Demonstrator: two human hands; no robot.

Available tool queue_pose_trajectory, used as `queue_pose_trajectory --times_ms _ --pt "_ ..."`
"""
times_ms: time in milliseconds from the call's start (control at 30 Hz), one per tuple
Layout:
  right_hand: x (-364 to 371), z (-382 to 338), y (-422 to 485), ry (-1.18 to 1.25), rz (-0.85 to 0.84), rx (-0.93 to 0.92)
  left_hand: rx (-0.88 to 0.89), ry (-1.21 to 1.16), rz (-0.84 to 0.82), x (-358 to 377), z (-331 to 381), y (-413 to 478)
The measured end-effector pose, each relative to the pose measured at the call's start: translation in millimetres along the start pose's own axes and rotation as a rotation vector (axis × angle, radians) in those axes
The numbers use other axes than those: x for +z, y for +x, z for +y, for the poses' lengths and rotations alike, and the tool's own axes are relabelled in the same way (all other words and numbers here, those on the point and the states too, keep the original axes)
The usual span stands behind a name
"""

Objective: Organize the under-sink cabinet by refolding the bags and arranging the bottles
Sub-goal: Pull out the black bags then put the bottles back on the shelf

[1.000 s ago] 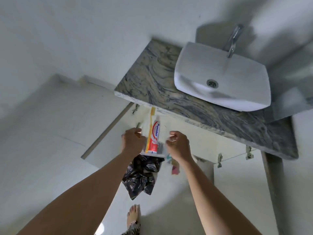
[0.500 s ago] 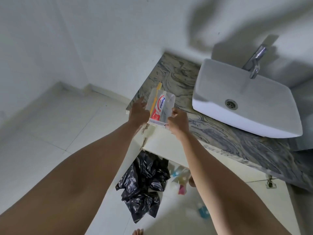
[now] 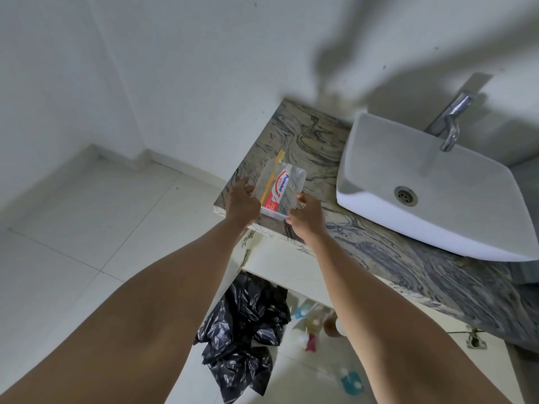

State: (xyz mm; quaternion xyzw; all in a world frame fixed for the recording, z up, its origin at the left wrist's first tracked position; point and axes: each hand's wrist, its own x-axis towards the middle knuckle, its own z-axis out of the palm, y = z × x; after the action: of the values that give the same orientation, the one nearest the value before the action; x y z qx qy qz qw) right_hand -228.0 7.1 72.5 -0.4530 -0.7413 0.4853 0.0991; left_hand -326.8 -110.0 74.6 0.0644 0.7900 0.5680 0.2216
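Note:
A clear plastic tray (image 3: 294, 182) rests on the left end of the marble counter (image 3: 315, 141). It holds a red-and-white toothpaste tube (image 3: 278, 189) and a yellow toothbrush (image 3: 272, 174). My left hand (image 3: 242, 204) grips the tray's left side and my right hand (image 3: 306, 215) grips its near right corner. Below, crumpled black plastic bags (image 3: 245, 333) spill out of the open under-sink cabinet. Several small bottles (image 3: 310, 325) lie blurred inside the cabinet, and a blue bottle (image 3: 351, 381) lies nearer me.
A white basin (image 3: 431, 185) with a chrome tap (image 3: 450, 121) sits on the counter to the right of the tray. White walls close in behind. Pale floor tiles (image 3: 87, 228) spread to the left. A cabinet door hinge (image 3: 475, 341) shows at lower right.
Both hands raised the tray from in front of the cabinet up onto the counter's left end. The view rose with them, so the sink now sits further right.

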Motion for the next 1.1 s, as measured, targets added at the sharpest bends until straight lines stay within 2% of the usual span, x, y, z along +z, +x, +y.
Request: queue_pose_trajectory --times_ms 300,500,567,667,900,1100 --pt "0 7 -4 0.012 -0.028 -0.047 0.026 0.04 -0.019 -1 -3 -4" --pt "-26 20 -40 -0.02 0.124 -0.167 0.174 0.165 0.157 -1 -20 -39" --pt "-34 40 -60 -0.022 0.123 -0.196 0.23 0.218 0.154 9 -35 -63" --pt "-50 86 -92 0.0 0.121 -0.158 0.15 0.304 0.051 34 -60 -103" --pt "-116 221 -160 -0.03 0.127 0.1 0.008 0.407 -0.276 110 -112 -197" --pt "-187 323 -163 -0.093 0.135 0.231 -0.038 0.481 -0.382 189 -148 -256"
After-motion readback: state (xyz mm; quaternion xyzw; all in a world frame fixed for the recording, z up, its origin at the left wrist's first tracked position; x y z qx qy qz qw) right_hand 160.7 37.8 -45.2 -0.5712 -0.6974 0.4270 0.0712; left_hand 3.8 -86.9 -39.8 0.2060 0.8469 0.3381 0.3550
